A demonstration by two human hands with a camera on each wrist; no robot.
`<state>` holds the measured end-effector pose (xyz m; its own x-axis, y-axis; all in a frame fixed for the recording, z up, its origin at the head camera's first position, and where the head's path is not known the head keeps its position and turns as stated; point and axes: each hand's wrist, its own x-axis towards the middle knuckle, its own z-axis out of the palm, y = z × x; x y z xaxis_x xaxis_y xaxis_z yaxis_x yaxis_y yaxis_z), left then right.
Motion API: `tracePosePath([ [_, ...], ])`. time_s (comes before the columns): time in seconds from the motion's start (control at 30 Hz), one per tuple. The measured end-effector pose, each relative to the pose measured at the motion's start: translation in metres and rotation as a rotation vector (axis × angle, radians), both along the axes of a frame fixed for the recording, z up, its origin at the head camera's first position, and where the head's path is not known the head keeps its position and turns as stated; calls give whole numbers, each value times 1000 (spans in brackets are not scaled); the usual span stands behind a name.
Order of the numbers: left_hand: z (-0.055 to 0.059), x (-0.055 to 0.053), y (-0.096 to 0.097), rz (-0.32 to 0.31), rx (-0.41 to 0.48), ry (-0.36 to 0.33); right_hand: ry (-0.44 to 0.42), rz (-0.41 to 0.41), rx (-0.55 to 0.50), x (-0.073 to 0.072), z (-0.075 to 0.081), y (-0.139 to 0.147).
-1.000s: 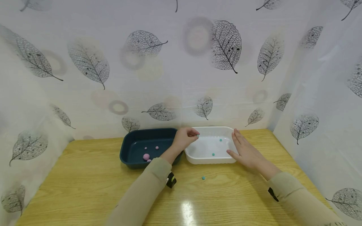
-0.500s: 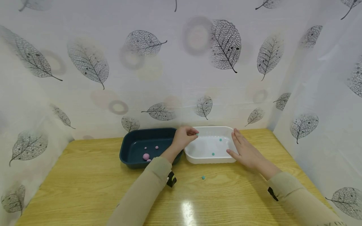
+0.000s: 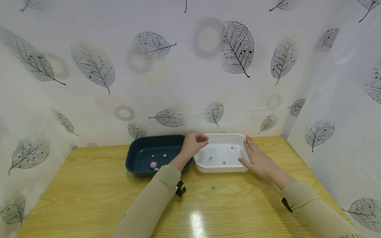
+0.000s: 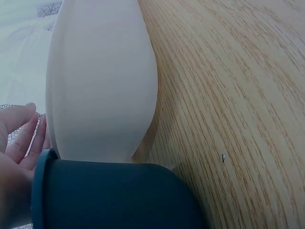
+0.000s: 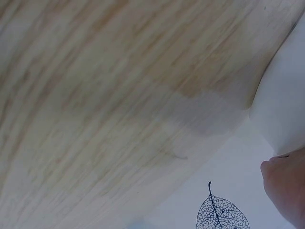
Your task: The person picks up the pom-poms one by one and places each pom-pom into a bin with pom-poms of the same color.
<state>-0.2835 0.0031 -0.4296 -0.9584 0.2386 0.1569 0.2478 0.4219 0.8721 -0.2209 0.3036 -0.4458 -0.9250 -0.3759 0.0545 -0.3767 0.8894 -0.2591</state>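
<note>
The left hand (image 3: 192, 144) hovers over the left end of the white basin (image 3: 220, 169), its fingers slightly bent and nothing between them. In the left wrist view its thumb and fingertips (image 4: 29, 108) stand apart above the rims. Three small green balls lie in the white basin; one green ball (image 3: 210, 158) is just below the left fingertips. The right hand (image 3: 259, 160), fingers straight, rests against the basin's right end. Its edge shows beside the white wall (image 5: 281, 95) in the right wrist view.
A dark blue basin (image 3: 137, 170) stands left of the white one, holding several pink balls, including a larger pink ball (image 3: 153, 165). Another green ball (image 3: 213, 187) lies on the wooden table (image 3: 89, 198) in front. A leaf-patterned curtain (image 3: 190, 82) closes off the back and sides.
The left hand has let go of a green ball, which has dropped from its fingertips into the white basin. Both hands have stayed in place.
</note>
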Motion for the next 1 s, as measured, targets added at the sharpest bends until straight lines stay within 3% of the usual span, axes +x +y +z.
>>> tracePosePath([
  [0.33, 5, 9, -2, -60, 5, -2, -7, 0, 0, 1, -1, 1],
  [0.8, 11, 47, -15, -203, 21, -4, -3, -1, -4, 2, -1, -1],
  [1.0, 10, 63, -20, -248, 82, -27, 3, -1, -7, 2, 0, -1],
])
